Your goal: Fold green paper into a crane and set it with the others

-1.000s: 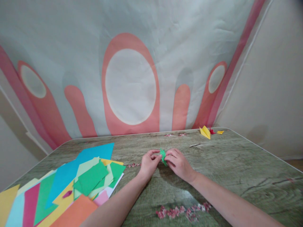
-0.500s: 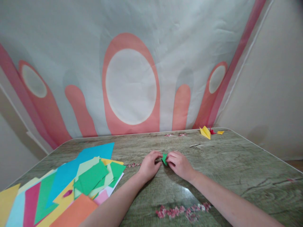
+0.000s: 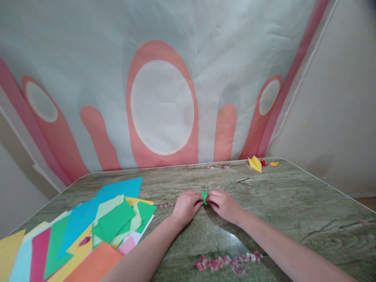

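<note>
Between my two hands, over the middle of the table, is a small folded piece of green paper (image 3: pixel 204 197). My left hand (image 3: pixel 188 206) pinches its left side with thumb and fingertips. From the right, my right hand (image 3: pixel 222 204) grips the other side, its fingers closed together. The paper's pointed top sticks up above the fingertips, and its side edges are covered by them. Its exact folded shape is too small to make out.
At left lies a spread pile of coloured paper, with a blue sheet (image 3: pixel 119 188), green pieces (image 3: pixel 113 223) and an orange sheet (image 3: pixel 92 262). A folded yellow paper (image 3: pixel 255 164), a red paper piece (image 3: pixel 264 162) and a small yellow piece (image 3: pixel 274 164) sit at the far right edge of the wood-patterned table (image 3: pixel 282 203).
My left hand's fingers have closed in on the green paper's left side and dipped slightly. The green paper looks narrower between the hands. My right hand has barely shifted.
</note>
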`<state>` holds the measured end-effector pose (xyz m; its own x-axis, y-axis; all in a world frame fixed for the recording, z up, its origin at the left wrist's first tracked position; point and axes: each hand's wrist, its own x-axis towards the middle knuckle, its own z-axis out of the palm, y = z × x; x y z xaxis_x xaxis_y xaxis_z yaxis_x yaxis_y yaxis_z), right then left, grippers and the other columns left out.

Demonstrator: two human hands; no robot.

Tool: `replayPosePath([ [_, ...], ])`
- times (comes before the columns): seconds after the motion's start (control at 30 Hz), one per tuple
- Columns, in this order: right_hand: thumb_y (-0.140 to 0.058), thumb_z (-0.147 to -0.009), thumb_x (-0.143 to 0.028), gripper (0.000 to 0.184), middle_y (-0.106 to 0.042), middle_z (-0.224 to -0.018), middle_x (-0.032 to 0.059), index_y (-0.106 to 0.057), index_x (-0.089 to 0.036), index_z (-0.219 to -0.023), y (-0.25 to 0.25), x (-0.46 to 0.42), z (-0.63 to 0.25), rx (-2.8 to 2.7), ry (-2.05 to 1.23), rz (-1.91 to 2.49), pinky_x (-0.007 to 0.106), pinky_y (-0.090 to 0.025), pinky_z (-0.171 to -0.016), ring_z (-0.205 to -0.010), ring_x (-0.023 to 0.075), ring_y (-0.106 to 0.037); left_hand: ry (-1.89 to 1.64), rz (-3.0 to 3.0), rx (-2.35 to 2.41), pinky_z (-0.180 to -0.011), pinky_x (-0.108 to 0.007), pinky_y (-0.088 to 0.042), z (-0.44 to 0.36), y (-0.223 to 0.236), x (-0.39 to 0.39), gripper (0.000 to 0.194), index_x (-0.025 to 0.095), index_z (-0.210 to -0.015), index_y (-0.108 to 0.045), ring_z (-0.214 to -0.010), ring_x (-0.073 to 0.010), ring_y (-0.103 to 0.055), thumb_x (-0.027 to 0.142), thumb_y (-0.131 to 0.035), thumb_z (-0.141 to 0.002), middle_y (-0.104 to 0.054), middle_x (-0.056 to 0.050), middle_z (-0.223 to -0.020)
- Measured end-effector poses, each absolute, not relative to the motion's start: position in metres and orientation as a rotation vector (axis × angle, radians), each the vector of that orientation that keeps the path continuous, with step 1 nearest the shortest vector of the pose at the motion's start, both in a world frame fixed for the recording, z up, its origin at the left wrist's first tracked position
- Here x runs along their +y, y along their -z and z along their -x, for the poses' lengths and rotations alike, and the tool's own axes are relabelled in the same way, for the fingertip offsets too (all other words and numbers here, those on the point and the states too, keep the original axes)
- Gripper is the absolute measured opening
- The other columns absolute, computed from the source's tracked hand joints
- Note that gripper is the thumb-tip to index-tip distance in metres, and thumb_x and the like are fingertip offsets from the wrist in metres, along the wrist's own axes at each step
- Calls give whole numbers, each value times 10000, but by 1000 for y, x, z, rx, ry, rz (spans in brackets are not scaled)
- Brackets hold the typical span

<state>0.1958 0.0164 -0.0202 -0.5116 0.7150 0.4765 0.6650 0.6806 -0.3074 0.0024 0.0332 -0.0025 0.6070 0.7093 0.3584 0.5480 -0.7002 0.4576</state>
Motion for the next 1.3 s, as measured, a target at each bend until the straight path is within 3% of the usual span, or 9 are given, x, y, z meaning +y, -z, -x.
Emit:
replayPosePath([
  [0.13,-500,-777,-40,248,-622,-900,41,-625,-204,-916,19,16,-199,-2333,-154,1030,309,-429,-791,-865,173,-560,-675,-2639,1035,-800,-273,-415,-3,1,32,156,245,-908,-664,-870,-192,-585,228,-531,-827,-667,-35,-909],
  [0.5,-497,-859,-163,152,-611,-956,50,-631,-188,-924,22,19,-202,-2386,-121,1025,285,-451,-795,-883,166,-561,-410,-3026,1110,-748,-307,-417,-7,0,27,186,199,-865,-632,-811,-183,-575,220,-449,-887,-639,-41,-837],
  [0.83,-477,-856,-128,145,-597,-932,59,-614,-172,-875,23,20,-199,-2274,-263,1027,291,-448,-791,-867,162,-548,-592,-2740,1124,-772,-260,-424,-5,3,33,191,207,-878,-630,-861,-167,-549,254,-445,-881,-608,-34,-884],
  [1.3,-516,-838,-132,108,-589,-795,30,-578,-181,-764,27,29,-195,-2142,-301,1174,305,-417,-750,-803,168,-520,-714,-2541,1314,-774,-291,-387,-11,14,39,182,199,-782,-625,-869,-183,-530,295,-485,-848,-596,-37,-860],
])
